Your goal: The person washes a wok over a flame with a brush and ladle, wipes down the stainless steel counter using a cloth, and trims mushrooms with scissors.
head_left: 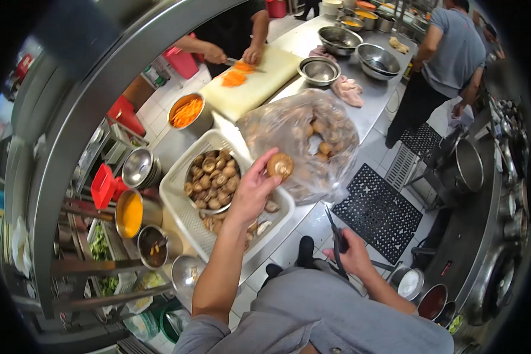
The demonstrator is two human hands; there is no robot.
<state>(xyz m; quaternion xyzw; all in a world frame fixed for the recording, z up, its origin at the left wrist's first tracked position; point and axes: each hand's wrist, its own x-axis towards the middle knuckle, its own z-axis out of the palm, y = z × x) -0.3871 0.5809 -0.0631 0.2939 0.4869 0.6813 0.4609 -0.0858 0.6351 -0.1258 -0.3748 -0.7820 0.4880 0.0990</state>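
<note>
My left hand (255,192) pinches a brown mushroom (280,166), its pale underside with a stem spot facing up. Lower right, my right hand (355,255) is closed around dark scissors (337,237), blades pointing away from me and apart from the mushroom. Beneath my left hand stands a white plastic basket (174,180). Inside it, a metal bowl is heaped with brown mushrooms (211,177), and loose stem pieces (252,227) lie beside the bowl, partly hidden by my forearm. A clear plastic bag (277,127) of more mushrooms rests beyond the basket, touching its far side.
Across the table, another person's hands (253,54) cut carrot on a cutting board (265,71). A pot of carrot strips (186,112) and metal bowls (318,72) stand nearby. Another person (448,56) stands at the right. A black mat (374,212) covers the floor.
</note>
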